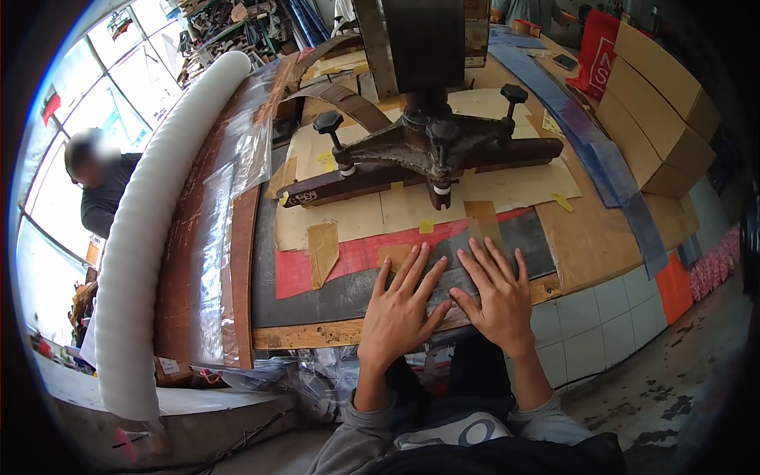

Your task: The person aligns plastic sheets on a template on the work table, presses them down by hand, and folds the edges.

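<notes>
Both hands lie palm down with fingers spread at the near edge of a dark work surface (pixel 309 309). My left hand (pixel 401 305) rests on the left, and my right hand (pixel 499 297) is beside it, the thumbs close together. Neither holds anything. Beyond the fingertips are a red sheet (pixel 356 257) and a pale board (pixel 364 219) with bits of tape on it. A dark metal press head (pixel 440 134) with several black knobs stands over the board, above a long dark bar (pixel 332 188).
A white foam roll (pixel 162 214) runs along the left side, with a person (pixel 107 178) behind it. Clear plastic (pixel 214 261) covers a brown sheet. Blue plastic strips (pixel 586 142) and cardboard boxes (pixel 649 119) are at the right, near a red bag (pixel 594 55).
</notes>
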A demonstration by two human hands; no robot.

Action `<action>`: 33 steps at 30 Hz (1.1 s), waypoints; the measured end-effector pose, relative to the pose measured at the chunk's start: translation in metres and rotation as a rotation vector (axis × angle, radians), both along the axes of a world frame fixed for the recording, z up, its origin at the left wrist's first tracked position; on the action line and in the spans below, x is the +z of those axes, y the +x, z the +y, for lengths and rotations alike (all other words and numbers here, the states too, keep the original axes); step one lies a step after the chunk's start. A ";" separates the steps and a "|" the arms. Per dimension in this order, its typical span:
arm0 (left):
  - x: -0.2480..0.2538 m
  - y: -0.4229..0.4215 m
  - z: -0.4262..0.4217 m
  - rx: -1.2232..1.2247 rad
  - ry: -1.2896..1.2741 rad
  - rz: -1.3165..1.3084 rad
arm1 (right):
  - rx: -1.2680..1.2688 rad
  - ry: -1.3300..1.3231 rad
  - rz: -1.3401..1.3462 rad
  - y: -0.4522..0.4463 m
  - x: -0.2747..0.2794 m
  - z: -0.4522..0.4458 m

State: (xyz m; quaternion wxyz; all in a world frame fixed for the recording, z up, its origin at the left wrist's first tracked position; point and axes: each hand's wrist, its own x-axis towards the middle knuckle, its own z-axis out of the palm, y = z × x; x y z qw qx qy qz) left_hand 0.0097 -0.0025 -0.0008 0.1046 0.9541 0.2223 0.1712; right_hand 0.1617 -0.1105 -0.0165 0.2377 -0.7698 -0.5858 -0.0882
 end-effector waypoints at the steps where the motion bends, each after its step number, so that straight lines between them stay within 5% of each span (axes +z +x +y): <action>1: 0.000 0.000 0.000 -0.002 -0.003 -0.003 | -0.006 0.002 0.005 0.000 0.000 0.000; 33: -0.001 0.000 0.000 -0.009 -0.006 -0.031 | -0.024 0.027 0.031 -0.002 0.000 0.002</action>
